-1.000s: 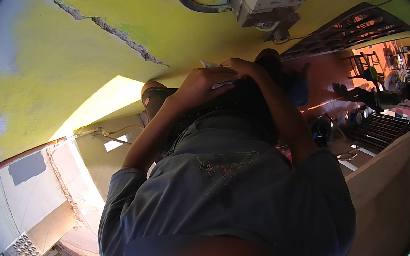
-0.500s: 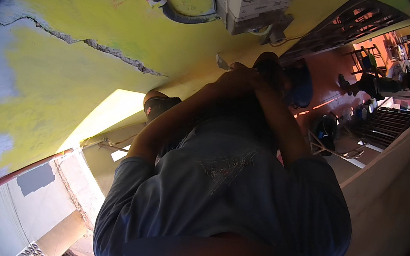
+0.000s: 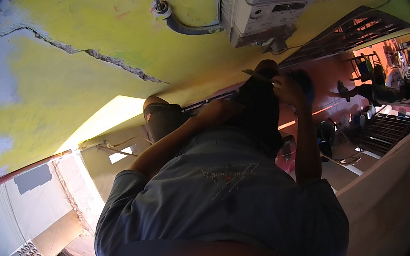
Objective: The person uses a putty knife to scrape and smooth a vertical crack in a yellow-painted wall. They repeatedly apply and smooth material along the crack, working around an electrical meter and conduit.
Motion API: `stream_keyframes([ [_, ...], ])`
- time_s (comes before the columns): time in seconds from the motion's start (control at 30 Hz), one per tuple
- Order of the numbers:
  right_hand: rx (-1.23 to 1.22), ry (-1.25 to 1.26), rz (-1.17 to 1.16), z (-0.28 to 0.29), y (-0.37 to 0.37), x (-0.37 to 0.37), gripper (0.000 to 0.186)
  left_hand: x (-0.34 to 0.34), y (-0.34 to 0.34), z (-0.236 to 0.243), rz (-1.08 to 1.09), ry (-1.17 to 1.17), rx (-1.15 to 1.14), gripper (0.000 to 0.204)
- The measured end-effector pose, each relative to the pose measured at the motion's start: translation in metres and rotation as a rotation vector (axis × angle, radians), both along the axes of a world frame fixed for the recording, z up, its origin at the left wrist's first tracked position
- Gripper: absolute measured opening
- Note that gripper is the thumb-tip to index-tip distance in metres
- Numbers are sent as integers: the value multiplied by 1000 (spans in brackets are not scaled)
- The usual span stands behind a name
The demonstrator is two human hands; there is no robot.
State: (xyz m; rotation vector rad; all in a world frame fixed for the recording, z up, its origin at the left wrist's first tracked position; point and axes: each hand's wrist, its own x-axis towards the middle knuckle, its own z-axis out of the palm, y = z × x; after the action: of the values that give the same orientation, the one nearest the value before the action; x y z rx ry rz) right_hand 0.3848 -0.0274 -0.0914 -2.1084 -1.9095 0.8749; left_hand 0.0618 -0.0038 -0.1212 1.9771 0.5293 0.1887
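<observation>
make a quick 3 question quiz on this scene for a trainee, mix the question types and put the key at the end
1. Which of the person's hands holds the thin flat piece?
2. True or false: the crack in the yellow wall lies to the left of the meter in the picture.
3. Choose one. The person's shirt is:
a) bright orange
b) dark blue-grey
c) white

Key:
1. The right hand
2. True
3. b
</observation>
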Motion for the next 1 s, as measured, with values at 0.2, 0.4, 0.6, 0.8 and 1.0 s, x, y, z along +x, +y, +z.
stream_keyframes([
  [0.2,347,-261,318,-82,-19,33,29,36,-13,-17,-235,-238,334,49],
  [0.4,-66,360,-468,-107,-53,77,32,41,51,-53,215,215,374,58],
  [0.6,147,258,-8,-67,-89,-1,28,34,17,-47,5,82,-69,57],
  [0.8,166,329,31,-9,-52,-105,34,33,0,-45,154,-23,-255,59],
  [1.0,345,383,157,-18,-64,-138,48,2,-12,-2,464,21,29,37],
])
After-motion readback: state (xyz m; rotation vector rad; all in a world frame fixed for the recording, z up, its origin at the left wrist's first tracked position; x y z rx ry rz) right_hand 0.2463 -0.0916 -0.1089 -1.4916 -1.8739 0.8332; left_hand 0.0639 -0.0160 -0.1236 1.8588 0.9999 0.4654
